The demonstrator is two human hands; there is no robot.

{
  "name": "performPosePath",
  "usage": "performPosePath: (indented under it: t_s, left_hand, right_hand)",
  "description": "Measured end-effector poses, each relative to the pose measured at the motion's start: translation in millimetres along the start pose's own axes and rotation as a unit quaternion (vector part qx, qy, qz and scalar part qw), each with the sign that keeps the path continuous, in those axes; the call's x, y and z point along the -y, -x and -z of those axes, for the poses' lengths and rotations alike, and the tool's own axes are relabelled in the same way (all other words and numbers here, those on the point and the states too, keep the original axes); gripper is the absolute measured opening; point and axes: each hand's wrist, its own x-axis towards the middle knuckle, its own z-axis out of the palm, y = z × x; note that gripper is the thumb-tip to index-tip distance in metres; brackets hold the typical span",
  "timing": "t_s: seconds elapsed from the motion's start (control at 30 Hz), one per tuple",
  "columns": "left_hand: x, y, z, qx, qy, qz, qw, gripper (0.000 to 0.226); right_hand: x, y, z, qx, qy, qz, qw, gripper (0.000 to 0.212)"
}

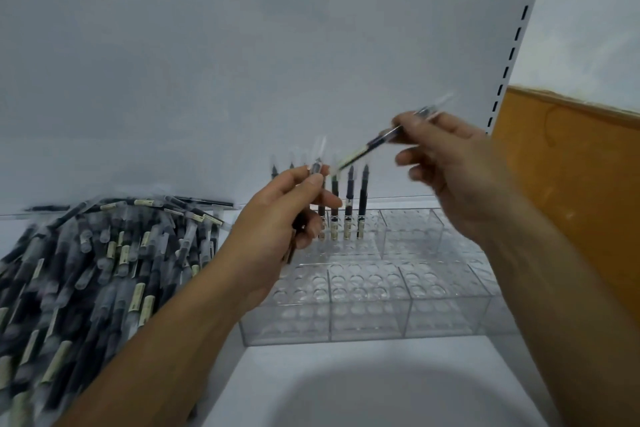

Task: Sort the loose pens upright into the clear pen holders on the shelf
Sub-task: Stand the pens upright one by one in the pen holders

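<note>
Left grip point(277, 218) clasps pens point(317, 167), perhaps several; right grip point(450, 177), at 2 o'clock, pinches one tilted pen point(363, 151) above clear holders point(367, 302).

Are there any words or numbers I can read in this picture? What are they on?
No text here can be read.
Cream labels on the loose pens in the pile: too blurred to read.
Cream labels on the upright pens in the clear pen holders: too small to read.
Cream label on the slanted pen in the right hand: motion-blurred, unreadable.
Held pens in the left hand: no print visible.
</note>
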Motion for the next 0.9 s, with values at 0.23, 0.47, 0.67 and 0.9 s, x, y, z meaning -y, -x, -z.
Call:
performPosePath:
  t_s: [0.23, 0.47, 0.67, 0.9]
  left_hand:
    - [1.4, -0.7, 1.1, 0.001, 0.005, -0.005, 1.0, 0.018]
    - [0.8, 0.0, -0.1, 0.013, -0.003, -0.005, 1.0, 0.02]
    - [1.6, 0.3, 0.0, 0.023, -0.016, -0.01, 1.0, 0.025]
    - [3.9, 0.7, -1.4, 0.019, -0.05, -0.008, 0.999, 0.024]
  right_hand:
    - [-11.0, -5.8, 14.4, -0.089, 0.318, 0.114, 0.937, 0.015]
    - [-21.8, -9.6, 12.6, -0.05, 0.44, 0.133, 0.887, 0.019]
    - [-25.8, -12.8, 12.4, -0.022, 0.482, 0.119, 0.868, 0.018]
    - [-35.1, -11.9, 9.8, 0.058, 0.541, 0.057, 0.837, 0.025]
